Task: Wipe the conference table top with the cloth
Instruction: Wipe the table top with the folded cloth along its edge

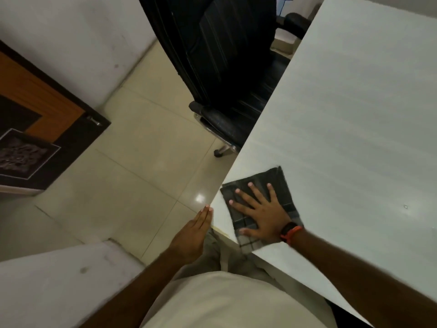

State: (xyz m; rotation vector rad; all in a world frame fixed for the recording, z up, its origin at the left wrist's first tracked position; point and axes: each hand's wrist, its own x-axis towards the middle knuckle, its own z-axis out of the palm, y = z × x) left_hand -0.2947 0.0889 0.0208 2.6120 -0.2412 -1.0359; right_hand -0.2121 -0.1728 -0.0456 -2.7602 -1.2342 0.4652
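The white conference table top [354, 114] fills the right side of the view. A dark checked cloth [274, 181] lies flat at the table's near corner. My right hand [262, 211] presses down on the cloth with the fingers spread; an orange and black band is on that wrist. My left hand [191, 233] is held flat beside the table, fingers together, with the fingertips touching the table's edge near the corner. It holds nothing.
A black office chair [227, 67] stands against the table's left edge, further along. A dark and orange wooden door [42, 129] is at the left. Cream floor tiles [142, 162] lie between. A small speck [405, 206] sits on the table at right.
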